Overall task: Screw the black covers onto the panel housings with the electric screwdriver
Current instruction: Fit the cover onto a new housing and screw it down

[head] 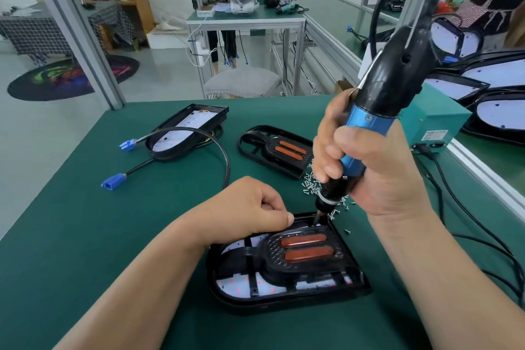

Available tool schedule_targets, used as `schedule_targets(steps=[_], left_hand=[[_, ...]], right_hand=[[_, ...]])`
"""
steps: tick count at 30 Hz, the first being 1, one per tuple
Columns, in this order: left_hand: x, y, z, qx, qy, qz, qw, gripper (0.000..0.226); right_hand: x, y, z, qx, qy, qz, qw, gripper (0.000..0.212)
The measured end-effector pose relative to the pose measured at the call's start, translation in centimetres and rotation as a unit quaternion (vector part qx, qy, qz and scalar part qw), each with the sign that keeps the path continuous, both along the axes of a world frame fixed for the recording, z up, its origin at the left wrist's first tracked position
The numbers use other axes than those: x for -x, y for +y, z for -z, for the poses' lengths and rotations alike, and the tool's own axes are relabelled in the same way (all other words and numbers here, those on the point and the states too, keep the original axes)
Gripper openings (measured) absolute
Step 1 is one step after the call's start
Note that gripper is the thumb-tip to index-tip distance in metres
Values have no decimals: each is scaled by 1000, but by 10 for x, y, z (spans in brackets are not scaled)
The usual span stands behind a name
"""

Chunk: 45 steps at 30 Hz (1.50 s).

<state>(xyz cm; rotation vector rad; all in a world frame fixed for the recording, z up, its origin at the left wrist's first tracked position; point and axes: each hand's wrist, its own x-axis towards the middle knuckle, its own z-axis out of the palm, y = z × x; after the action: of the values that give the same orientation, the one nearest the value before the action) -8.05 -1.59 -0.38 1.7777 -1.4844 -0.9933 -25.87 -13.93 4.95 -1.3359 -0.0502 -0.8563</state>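
Right hand (366, 167): wrapped round the electric screwdriver (377, 111), tilted, with the bit down on the black cover's (272, 256) far edge.
Left hand (255, 210): fingers curled, thumb against forefinger, just beside the bit. Couldn't tell if it pinched anything.
Cover: sat in the panel housing (224, 297) on the table's (99, 236) near side.
Screws (309, 183): loose pile just behind the housing.

Green table (142, 236), black cover (301, 264) — orange strips (308, 253), blue-black screwdriver (369, 122).
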Motion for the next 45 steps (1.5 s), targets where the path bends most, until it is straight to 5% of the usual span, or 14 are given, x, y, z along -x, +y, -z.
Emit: schedule_targets(steps=[4, 10, 12, 13, 16, 18, 26, 33, 45], left_hand=[[0, 0, 2, 3, 3, 6, 1000, 26], [-3, 0, -4, 8, 11, 9, 1000, 25], [-5, -5, -2, 12, 117, -68, 991, 23], [-6, -8, -1, 5, 226, -132, 965, 21], [-14, -13, -1, -10, 556, -227, 800, 23], [-19, -12, -1, -8, 601, -226, 767, 27], [-17, -12, 3, 4, 487, -178, 855, 9], [-15, -13, 6, -8, 485, -134, 864, 29], [-24, -11, 11, 6, 485, -110, 868, 30]], right_hand=[[2, -3, 4, -25, -39, -3, 999, 30], [15, -21, 5, -223, -161, 108, 955, 17], [15, -23, 10, -280, -169, 157, 932, 11], [14, -24, 13, -307, -171, 178, 919, 9], [7, -24, 19, -357, -174, 204, 895, 2], [2, -22, 23, -362, -170, 205, 893, 1], [-8, -15, 30, -344, -152, 185, 908, 7], [-6, -17, 30, -341, -158, 185, 908, 10], [-13, -23, 27, -354, -173, 200, 897, 9]])
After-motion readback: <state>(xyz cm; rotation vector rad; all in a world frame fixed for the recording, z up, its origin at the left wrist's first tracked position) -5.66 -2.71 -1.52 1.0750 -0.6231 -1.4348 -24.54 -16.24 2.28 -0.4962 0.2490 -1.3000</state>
